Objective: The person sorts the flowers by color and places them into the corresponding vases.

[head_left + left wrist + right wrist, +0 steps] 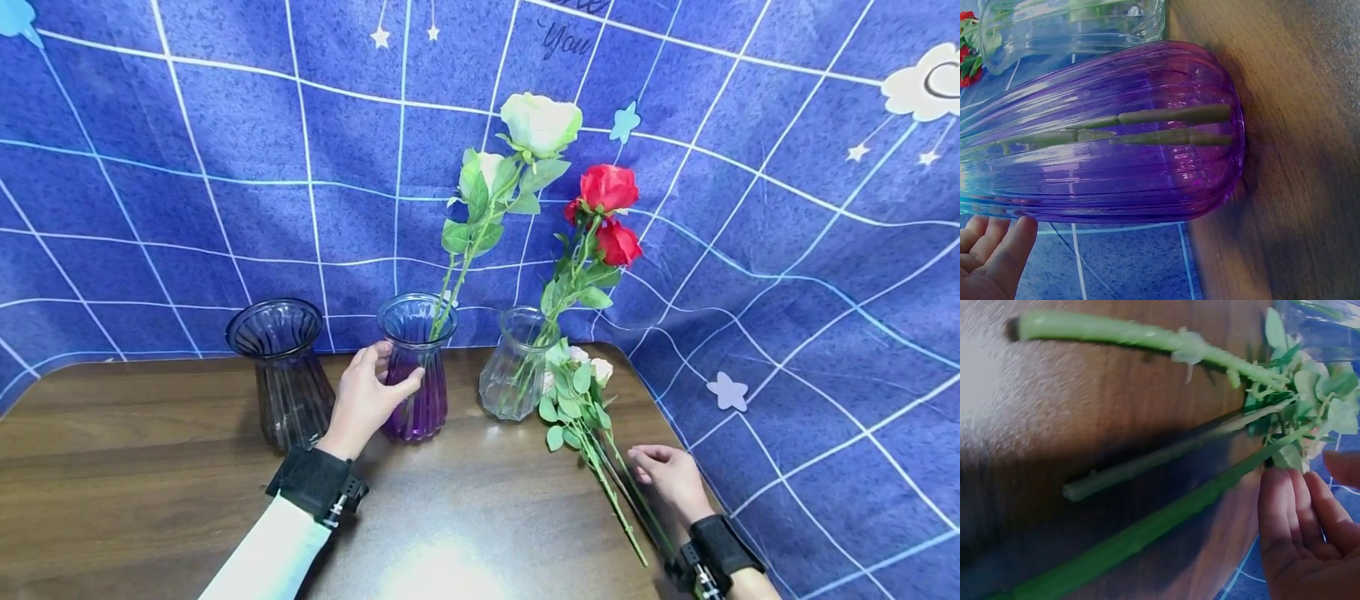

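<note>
My left hand (371,396) holds a purple-blue glass vase (420,392), thumb across its front and fingers at its left side. Inside stand white roses (540,125); two of their stem ends (1179,115) show near the vase's bottom in the left wrist view. On the right, my right hand (670,477) hovers beside several pale roses (600,371) lying on the table. Its fingers are relaxed and slightly bent, close to a green stem (1166,525), with nothing gripped in the right wrist view.
A clear glass vase (510,379) with red roses (609,188) leaning right stands between the purple vase and the lying roses. To the left is a dark grey glass vase (292,392). A blue patterned cloth (225,208) hangs behind the wooden table (150,500).
</note>
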Available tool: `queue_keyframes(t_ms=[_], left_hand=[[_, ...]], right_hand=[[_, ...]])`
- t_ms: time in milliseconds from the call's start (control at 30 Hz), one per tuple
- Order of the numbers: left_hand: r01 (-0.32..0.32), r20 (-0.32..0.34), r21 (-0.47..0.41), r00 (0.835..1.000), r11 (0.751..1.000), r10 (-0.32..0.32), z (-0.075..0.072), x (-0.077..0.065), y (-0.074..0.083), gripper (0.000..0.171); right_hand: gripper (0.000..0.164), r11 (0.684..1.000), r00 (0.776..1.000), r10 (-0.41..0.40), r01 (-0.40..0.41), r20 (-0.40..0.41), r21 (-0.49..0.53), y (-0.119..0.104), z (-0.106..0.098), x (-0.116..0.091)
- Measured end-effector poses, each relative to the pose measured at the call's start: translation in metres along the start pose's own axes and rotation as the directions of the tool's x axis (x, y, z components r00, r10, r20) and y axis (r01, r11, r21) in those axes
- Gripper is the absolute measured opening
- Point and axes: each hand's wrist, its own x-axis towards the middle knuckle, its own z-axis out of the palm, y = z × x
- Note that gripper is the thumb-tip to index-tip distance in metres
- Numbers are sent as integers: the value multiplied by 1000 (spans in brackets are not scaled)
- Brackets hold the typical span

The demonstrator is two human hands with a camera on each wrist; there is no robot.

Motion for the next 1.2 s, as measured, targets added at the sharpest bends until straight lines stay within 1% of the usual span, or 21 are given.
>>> queue_keyframes(t_ms=[133, 300, 667, 900, 1033, 1200], left_hand=[[4, 1, -2, 1000, 1000, -4, 0, 0, -1, 62], [4, -1, -2, 1000, 1000, -4, 0, 0, -1, 62], [12, -1, -10, 1000, 1000, -12, 1, -1, -1, 63], [15, -2, -15, 1000, 1000, -15, 1, -1, -1, 62], [14, -3, -13, 1000, 1000, -14, 1, -1, -1, 62], [19, -2, -9, 1000, 1000, -19, 1, -1, 0, 62]], right_hand=[[27, 1000, 999, -11, 11, 47, -3, 6, 5, 2], [26, 997, 998, -16, 20, 60, -76, 9, 8, 3], [22, 992, 998, -15, 24, 68, -127, 7, 12, 2], [22, 992, 998, -29, 37, 60, -125, 1, 13, 2], [22, 983, 998, -47, 55, 49, -175, -1, 13, 2], [22, 955, 993, -108, 118, 50, -273, -4, 13, 2]])
